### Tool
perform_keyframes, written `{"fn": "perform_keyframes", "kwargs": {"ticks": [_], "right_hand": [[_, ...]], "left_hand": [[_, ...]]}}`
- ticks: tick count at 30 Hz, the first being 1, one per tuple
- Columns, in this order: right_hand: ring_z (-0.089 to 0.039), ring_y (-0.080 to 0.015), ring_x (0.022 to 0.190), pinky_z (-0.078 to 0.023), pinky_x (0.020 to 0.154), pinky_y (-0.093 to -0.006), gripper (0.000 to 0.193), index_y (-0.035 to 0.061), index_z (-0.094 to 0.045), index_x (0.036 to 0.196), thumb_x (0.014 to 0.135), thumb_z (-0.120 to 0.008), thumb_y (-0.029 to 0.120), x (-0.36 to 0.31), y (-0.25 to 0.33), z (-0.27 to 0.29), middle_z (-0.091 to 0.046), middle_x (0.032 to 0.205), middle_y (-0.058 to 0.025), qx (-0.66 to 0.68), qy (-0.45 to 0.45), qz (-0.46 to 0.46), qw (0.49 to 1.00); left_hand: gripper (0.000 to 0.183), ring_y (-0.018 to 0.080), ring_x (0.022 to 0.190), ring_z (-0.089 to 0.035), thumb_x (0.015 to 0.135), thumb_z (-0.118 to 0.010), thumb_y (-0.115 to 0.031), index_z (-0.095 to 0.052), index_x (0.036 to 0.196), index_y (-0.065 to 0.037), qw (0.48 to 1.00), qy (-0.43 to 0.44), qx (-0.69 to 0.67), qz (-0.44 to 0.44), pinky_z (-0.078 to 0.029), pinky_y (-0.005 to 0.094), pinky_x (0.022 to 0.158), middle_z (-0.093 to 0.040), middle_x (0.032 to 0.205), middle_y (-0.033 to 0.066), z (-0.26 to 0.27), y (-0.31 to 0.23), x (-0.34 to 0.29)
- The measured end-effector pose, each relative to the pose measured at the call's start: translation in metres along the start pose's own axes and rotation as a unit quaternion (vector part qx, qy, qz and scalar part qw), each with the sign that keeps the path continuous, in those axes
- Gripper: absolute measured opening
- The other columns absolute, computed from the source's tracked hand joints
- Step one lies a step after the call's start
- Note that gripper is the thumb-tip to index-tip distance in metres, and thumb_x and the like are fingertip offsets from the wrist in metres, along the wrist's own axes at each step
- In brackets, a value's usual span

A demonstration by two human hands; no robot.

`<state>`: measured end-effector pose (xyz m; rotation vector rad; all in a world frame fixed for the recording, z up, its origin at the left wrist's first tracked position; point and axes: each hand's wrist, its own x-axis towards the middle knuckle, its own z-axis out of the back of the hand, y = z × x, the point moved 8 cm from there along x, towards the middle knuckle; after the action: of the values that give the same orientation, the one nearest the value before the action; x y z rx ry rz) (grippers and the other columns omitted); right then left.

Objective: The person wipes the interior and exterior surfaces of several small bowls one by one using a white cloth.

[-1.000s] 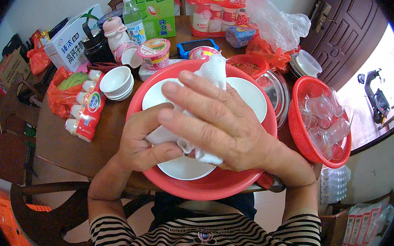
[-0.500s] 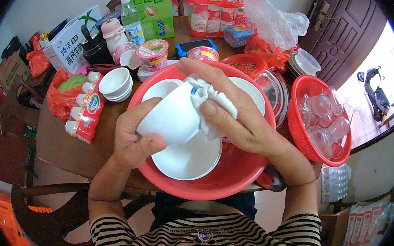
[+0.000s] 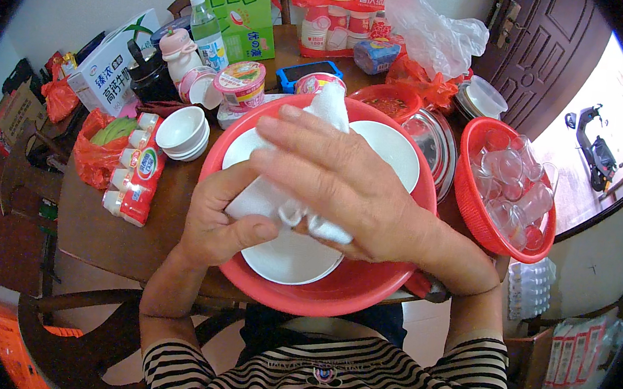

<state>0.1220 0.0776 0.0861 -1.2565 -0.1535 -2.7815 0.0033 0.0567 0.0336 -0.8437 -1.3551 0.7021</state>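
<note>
My left hand point(image 3: 213, 219) grips a white bowl point(image 3: 246, 202), with the thumb on its near side. Across the bowl lies my right hand point(image 3: 353, 183), closed on a white cloth point(image 3: 331, 109) pressed against it. Most of the bowl and part of the cloth are hidden under the right hand's fingers. Both hands are above a large red basin point(image 3: 382, 278). Inside the basin rest more white bowls: a big one point(image 3: 291, 261) beneath my hands and another point(image 3: 393, 156) at the right.
Stacked small white bowls point(image 3: 181, 133) stand left of the basin, beside packed yogurt bottles point(image 3: 135, 183). At the right, a red basket point(image 3: 470, 214) holds several glasses. Instant noodle cups point(image 3: 240, 88), a blue-edged phone point(image 3: 303, 74), a green box point(image 3: 233, 10) and wrapped paper cups point(image 3: 338, 30) crowd the back.
My right hand has swung left and down over the bowl with the cloth, covering it. A cloth end now sticks up past the fingers. The bowl has tipped and sits slightly lower.
</note>
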Motion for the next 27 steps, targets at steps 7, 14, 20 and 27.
{"fn": "perform_keyframes", "kwargs": {"ticks": [7, 14, 20, 27], "right_hand": [[-0.041, -0.0332, 0.119, -0.035, 0.097, -0.0404, 0.072, 0.0043, -0.034, 0.133, 0.074, -0.064, 0.032, 0.001, -0.018, 0.003, -0.041, 0.130, -0.0172, 0.151, 0.027, -0.063, 0.986], [-0.050, -0.0312, 0.094, -0.043, 0.080, -0.0401, 0.075, 0.0106, -0.033, 0.134, 0.068, -0.068, 0.019, -0.001, -0.019, 0.000, -0.049, 0.104, -0.0139, 0.118, 0.016, -0.076, 0.990], [-0.055, -0.0255, 0.081, -0.045, 0.073, -0.0349, 0.050, 0.0114, -0.046, 0.125, 0.075, -0.056, 0.012, 0.001, 0.000, -0.005, -0.052, 0.092, -0.0081, -0.082, 0.035, 0.037, 0.995], [-0.054, -0.0280, 0.094, -0.044, 0.078, -0.0386, 0.054, 0.0102, -0.049, 0.124, 0.074, -0.061, 0.026, 0.003, 0.014, 0.006, -0.053, 0.106, -0.0121, -0.035, 0.027, 0.042, 0.998]], "left_hand": [[0.070, 0.0145, 0.086, -0.058, 0.072, -0.072, -0.039, -0.048, 0.115, 0.011, 0.998, -0.013, -0.059, 0.019, -0.046, 0.0257, 0.073, -0.059, 0.098, 0.0104, 0.007, 0.005, -0.005], [0.063, 0.0151, 0.086, -0.059, 0.072, -0.071, -0.038, -0.053, 0.108, 0.009, 0.998, -0.011, -0.040, 0.044, -0.046, 0.0265, 0.072, -0.060, 0.097, 0.0106, 0.006, 0.005, -0.003], [0.042, 0.0171, 0.084, -0.060, 0.076, -0.066, -0.030, -0.058, 0.100, 0.004, 0.984, 0.060, 0.163, -0.039, -0.046, 0.0278, 0.073, -0.061, 0.095, 0.0108, -0.003, -0.013, 0.007], [0.044, 0.0183, 0.084, -0.058, 0.080, -0.064, -0.034, -0.058, 0.101, 0.004, 0.997, 0.012, 0.072, -0.037, -0.044, 0.0284, 0.074, -0.060, 0.093, 0.0105, -0.001, -0.008, -0.002]]}}
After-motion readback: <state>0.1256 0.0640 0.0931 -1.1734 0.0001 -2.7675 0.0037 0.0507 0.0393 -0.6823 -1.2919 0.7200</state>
